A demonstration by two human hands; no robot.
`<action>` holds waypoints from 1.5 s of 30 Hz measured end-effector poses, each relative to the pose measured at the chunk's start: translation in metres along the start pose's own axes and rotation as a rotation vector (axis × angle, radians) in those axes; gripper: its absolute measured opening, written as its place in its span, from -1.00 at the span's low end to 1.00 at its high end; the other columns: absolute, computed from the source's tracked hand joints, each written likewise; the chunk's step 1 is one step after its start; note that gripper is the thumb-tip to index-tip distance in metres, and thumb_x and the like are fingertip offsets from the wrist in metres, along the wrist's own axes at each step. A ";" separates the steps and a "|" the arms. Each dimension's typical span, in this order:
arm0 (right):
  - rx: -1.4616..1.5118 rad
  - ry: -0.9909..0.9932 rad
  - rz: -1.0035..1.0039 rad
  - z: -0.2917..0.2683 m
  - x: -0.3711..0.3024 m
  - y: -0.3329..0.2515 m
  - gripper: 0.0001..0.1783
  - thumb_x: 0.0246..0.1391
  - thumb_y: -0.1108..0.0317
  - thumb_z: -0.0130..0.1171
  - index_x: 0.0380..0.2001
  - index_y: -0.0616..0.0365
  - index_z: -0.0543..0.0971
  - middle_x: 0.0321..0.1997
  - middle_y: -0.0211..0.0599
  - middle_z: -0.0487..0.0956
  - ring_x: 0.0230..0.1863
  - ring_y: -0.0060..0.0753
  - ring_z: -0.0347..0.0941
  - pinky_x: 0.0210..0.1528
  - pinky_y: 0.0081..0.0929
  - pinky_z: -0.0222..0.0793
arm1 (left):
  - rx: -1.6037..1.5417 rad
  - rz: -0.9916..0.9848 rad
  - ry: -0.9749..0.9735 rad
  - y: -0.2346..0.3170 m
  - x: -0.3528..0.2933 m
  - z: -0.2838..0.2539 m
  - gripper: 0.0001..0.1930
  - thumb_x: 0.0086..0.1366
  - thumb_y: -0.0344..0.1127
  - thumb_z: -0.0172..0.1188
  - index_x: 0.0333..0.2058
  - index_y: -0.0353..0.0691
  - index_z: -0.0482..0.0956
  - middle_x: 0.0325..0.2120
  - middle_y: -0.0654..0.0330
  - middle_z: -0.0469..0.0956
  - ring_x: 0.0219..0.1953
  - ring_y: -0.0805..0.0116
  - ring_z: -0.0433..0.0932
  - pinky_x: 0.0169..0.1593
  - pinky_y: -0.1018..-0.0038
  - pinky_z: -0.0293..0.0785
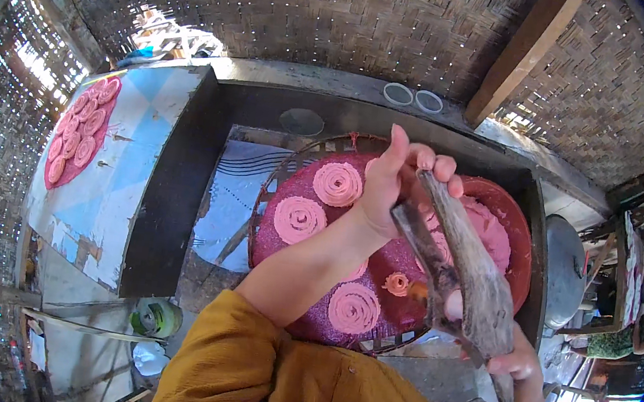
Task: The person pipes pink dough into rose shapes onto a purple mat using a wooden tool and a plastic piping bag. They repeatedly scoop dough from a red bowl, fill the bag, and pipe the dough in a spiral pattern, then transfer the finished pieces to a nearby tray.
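I hold a weathered, forked wooden hand press (481, 277) with two long arms, tilted across the middle. My left hand (399, 178) wraps its far end, thumb pointing up. Around the near end closes my right hand (517, 363), partly hidden by the wood. A small pale pink lump shows between the arms. Under the press, a small orange-pink coil (397, 283) lies on a glittery pink-purple round sheet (282, 264). Larger pink dough spirals (338, 184) lie on the same sheet, over a round woven tray (260, 193). My left forearm covers part of it.
A red basin (522, 262) with pink dough (487, 231) stands to the right. On the left, a blue-and-white board (123, 152) bears another sheet of pink spirals (83, 127). Two round lids (429, 102) sit on the back ledge. A large metal pot (563, 271) is far right.
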State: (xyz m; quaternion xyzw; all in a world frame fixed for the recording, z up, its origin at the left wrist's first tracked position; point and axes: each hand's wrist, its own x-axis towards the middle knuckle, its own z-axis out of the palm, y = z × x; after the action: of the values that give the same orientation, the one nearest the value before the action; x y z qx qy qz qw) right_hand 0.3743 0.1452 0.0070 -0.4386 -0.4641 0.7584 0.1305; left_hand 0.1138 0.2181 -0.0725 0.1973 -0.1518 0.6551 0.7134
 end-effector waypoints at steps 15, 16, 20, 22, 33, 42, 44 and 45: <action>-0.289 0.060 -0.130 -0.002 -0.012 -0.007 -0.09 -0.68 0.23 0.45 -0.10 0.43 0.39 -0.18 -0.28 0.49 -0.17 -0.48 0.38 -0.04 -0.55 0.21 | -0.061 0.028 -0.233 0.009 0.012 0.039 -0.40 0.23 0.25 -0.29 -0.56 -0.14 0.50 -0.45 0.11 0.49 -0.31 0.05 0.48 -0.31 0.23 0.46; -0.342 0.051 -0.140 -0.003 -0.010 -0.010 -0.09 -0.67 0.22 0.45 -0.09 0.41 0.39 -0.19 -0.31 0.49 -0.16 -0.51 0.36 -0.03 -0.55 0.20 | -0.048 0.022 -0.251 0.014 0.013 0.043 -0.39 0.24 0.25 -0.30 -0.55 -0.14 0.51 -0.45 0.11 0.49 -0.31 0.04 0.48 -0.30 0.23 0.46; -0.242 0.029 -0.150 0.012 -0.005 -0.005 -0.12 -0.66 0.21 0.46 -0.12 0.40 0.41 -0.20 -0.33 0.49 -0.18 -0.52 0.35 -0.03 -0.55 0.20 | -0.014 -0.013 -0.290 0.026 0.006 0.050 -0.38 0.24 0.26 -0.34 -0.52 -0.14 0.52 -0.43 0.10 0.49 -0.29 0.03 0.48 -0.23 0.19 0.44; -0.274 0.001 -0.136 0.010 -0.009 -0.003 -0.11 -0.66 0.21 0.46 -0.11 0.40 0.41 -0.19 -0.32 0.49 -0.17 -0.52 0.35 -0.03 -0.55 0.20 | 0.003 0.000 -0.297 0.024 -0.001 0.050 -0.38 0.24 0.26 -0.35 -0.51 -0.14 0.52 -0.42 0.10 0.49 -0.28 0.03 0.48 -0.20 0.18 0.43; -0.426 0.130 -0.174 -0.008 -0.030 0.003 -0.15 -0.66 0.17 0.46 -0.17 0.38 0.44 -0.25 -0.29 0.52 -0.22 -0.52 0.37 -0.07 -0.54 0.23 | -0.097 -0.015 -0.289 -0.004 0.007 0.038 -0.39 0.26 0.23 -0.33 -0.58 -0.12 0.51 -0.46 0.12 0.50 -0.32 0.07 0.48 -0.25 0.26 0.42; -0.531 0.139 -0.325 0.011 0.000 0.002 -0.24 -0.56 0.17 0.45 -0.18 0.36 0.47 -0.25 -0.26 0.52 -0.21 -0.54 0.37 -0.07 -0.53 0.25 | 0.097 -0.054 -0.398 0.030 0.022 0.029 -0.40 0.22 0.30 -0.34 -0.53 -0.03 0.52 -0.44 0.22 0.53 -0.35 0.21 0.47 -0.27 0.29 0.31; -0.526 0.124 -0.372 0.012 0.011 0.007 -0.24 -0.55 0.16 0.45 -0.17 0.36 0.47 -0.23 -0.26 0.51 -0.20 -0.54 0.37 -0.07 -0.52 0.26 | 0.096 -0.055 -0.345 0.036 0.019 0.029 -0.39 0.21 0.31 -0.32 -0.57 -0.04 0.50 -0.47 0.21 0.53 -0.40 0.21 0.46 -0.29 0.31 0.30; -0.524 0.115 -0.395 0.013 0.016 0.010 -0.24 -0.54 0.16 0.45 -0.17 0.36 0.47 -0.21 -0.25 0.51 -0.19 -0.54 0.36 -0.07 -0.51 0.26 | 0.104 -0.054 -0.339 0.040 0.018 0.027 -0.39 0.21 0.31 -0.32 -0.58 -0.04 0.50 -0.48 0.21 0.53 -0.40 0.21 0.46 -0.29 0.32 0.30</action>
State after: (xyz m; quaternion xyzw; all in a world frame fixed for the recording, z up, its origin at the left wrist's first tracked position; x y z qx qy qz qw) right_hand 0.3573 0.1420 -0.0071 -0.4008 -0.7113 0.5475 0.1836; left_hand 0.0772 0.2238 -0.0371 0.3456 -0.2305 0.5998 0.6838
